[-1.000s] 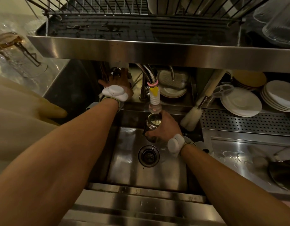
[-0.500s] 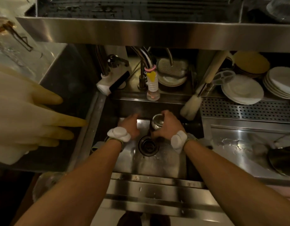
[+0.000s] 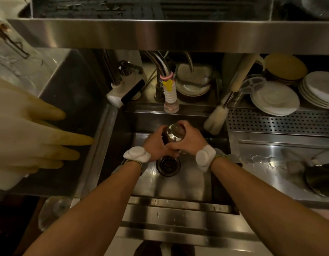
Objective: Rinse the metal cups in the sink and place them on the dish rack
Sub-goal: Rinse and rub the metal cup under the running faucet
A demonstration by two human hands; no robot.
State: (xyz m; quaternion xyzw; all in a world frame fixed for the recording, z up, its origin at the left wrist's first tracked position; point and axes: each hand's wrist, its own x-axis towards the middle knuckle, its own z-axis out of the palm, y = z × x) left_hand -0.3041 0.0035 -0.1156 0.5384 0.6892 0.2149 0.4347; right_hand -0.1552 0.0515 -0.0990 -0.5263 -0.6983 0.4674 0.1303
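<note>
Now the metal cup (image 3: 173,133) is clasped between left hand (image 3: 156,145) and right hand (image 3: 189,139) above the sink (image 3: 193,183) drain, axis tipped away, dish rack (image 3: 160,8) overhead.

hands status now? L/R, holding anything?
Left hand: closed on the metal cup, gripping its left side.
Right hand: closed on the same metal cup, wrapped over its right side, above the sink drain.

Dim, warm light falls on steel counters: a perforated steel panel (image 3: 278,121) at three o'clock, stacked white plates (image 3: 275,97) at two, pale rubber gloves (image 3: 30,133) at nine.
</note>
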